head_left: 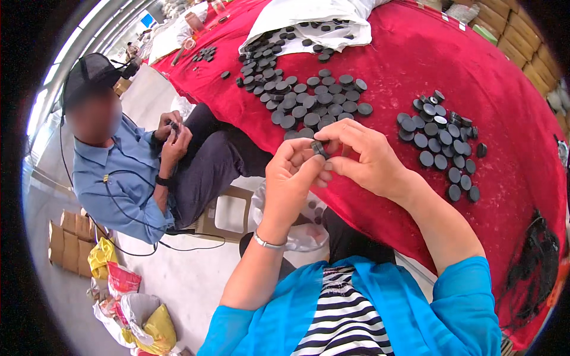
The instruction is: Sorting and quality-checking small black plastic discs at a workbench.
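Between my two hands, just off the table's front edge, is a small round black cap point(319, 148), seen partly edge-on. The fingers and thumb of my left hand point(295, 168) close on its lower side. From the right, my right hand point(363, 155) pinches at the same piece with thumb and forefinger. My fingers cover much of it, so I cannot tell if it is one part or two. Beyond my hands a large heap of black discs point(320, 101) lies on the red cloth point(415, 65). A smaller pile of black caps point(439, 139) sits to the right.
A white sack point(279, 21) spills discs at the back. Below my hands hangs a plastic bag point(306, 237) with dark pieces inside. At left a seated co-worker point(122, 172) handles a small dark piece. Black netting point(534, 267) lies at the right; filled sacks point(145, 320) stand on the floor.
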{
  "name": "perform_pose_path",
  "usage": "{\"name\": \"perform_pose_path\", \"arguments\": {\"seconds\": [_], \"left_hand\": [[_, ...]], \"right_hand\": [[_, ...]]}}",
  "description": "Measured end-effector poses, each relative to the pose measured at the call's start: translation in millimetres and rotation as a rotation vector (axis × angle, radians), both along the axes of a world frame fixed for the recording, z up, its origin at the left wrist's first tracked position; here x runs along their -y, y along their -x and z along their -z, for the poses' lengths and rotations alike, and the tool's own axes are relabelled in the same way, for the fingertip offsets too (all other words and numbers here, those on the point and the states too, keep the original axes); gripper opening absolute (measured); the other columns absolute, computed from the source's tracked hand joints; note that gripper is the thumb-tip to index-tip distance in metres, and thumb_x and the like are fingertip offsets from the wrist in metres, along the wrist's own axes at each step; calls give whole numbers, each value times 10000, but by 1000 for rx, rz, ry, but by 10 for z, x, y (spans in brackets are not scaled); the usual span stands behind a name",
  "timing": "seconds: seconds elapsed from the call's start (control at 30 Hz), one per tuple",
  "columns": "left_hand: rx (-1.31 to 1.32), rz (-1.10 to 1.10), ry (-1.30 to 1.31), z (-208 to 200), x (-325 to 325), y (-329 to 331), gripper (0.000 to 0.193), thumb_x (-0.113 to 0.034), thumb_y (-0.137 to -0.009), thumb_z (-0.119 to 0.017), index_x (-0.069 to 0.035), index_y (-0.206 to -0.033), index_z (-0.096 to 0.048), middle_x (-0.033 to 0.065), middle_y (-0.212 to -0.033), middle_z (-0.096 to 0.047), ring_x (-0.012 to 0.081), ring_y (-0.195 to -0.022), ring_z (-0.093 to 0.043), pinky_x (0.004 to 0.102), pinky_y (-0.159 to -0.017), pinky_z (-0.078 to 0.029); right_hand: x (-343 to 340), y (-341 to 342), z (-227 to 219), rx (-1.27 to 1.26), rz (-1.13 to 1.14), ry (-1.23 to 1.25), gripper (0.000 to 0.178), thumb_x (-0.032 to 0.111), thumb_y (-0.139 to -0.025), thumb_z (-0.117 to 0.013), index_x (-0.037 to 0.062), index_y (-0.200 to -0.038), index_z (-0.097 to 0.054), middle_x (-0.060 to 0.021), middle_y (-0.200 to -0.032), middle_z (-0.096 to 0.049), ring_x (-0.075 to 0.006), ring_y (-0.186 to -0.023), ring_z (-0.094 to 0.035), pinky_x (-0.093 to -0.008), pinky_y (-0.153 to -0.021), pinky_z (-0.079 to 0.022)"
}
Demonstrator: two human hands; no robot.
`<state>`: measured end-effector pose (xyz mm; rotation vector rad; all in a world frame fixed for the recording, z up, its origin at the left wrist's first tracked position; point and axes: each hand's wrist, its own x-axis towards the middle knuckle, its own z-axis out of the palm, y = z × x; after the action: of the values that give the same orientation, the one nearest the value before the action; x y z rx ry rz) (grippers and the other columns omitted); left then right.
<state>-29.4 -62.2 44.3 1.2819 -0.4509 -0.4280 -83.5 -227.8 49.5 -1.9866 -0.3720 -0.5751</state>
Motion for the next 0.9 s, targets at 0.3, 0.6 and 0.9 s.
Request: {"name": "perform_pose_path", "arguments": {"seconds": [0.3, 0.6, 0.9], "left_hand": [[-10, 48, -72, -21, -161, 62, 192, -93, -894, -599, 17, -1038, -538, 79, -833, -633, 124, -690, -629, 240, -582, -516], [54, -8, -90, -77, -172, 81, 165, -54, -871, -567, 5, -1024, -553, 67, -812, -623, 127, -687, -628, 251, -570, -536], [-305, 47, 314, -79, -242, -77, 93, -90, -910, -502, -17, -961, -529, 107, -813, -652, 174, -673, -658, 284, -576, -543]], "right_hand": [[1, 25, -47, -79, -140, -28, 389, 24, -737, -680, 40, -1119, -609, -72, -983, -609, -166, -821, -594, -285, -724, -488], [-39, 16, -74, -39, -149, 47, 397, 49, -729, -677, 6, -1115, -596, -146, -1006, -620, -273, -913, -627, -340, -778, -502], [-160, 89, -131, 207, -20, 328, 576, 182, -798, -669, 64, -1326, -473, -187, -1251, -513, -356, -1081, -539, -410, -893, -450]]}}
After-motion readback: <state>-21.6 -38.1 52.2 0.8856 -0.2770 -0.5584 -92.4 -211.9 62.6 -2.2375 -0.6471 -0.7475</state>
